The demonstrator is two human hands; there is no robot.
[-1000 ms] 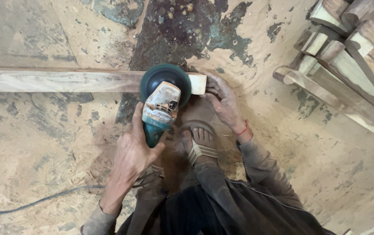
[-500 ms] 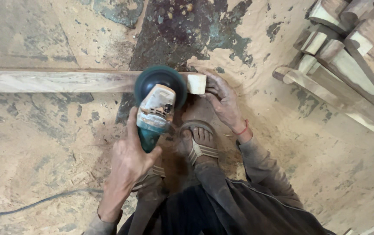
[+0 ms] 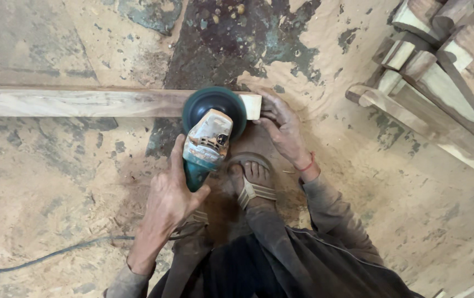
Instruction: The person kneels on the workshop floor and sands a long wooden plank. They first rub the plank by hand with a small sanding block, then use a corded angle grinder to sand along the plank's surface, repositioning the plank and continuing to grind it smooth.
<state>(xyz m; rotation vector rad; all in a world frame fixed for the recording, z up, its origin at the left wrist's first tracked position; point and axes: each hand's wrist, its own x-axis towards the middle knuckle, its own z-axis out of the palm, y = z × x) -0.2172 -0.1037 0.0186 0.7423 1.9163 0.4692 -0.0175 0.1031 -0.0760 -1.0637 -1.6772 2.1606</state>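
**Sanding the end of a long board on the floor**

Here the floor (image 3: 49, 182) carries everything: rough concrete under a thick coat of sawdust, with a dark bare patch at its far edge. Toward the far right corner lies a stack of wooden pieces (image 3: 441, 72), well apart from the work. The long board (image 3: 77, 102) lies flat across the far part of the floor, running in from the left edge and ending just past the middle.

The person crouches over that end, one sandalled foot (image 3: 250, 179) planted just near of the board. The left hand (image 3: 168, 201) has a full grip closed around the teal body of the angle grinder (image 3: 206, 146), whose round disc (image 3: 215, 107) sits on the board's top face close to its end. The right hand (image 3: 284, 127) rests with fingers curled on the board's pale end (image 3: 252, 106), pinning it down; it holds nothing else. A thin dark cable (image 3: 43, 256) trails across the near left of the floor.

Judging from this, the step in hand is surfacing the last stretch of the board. The next move seems to call for a level disc, steady downward pressure from the right hand, and fingers kept clear of the disc's edge.
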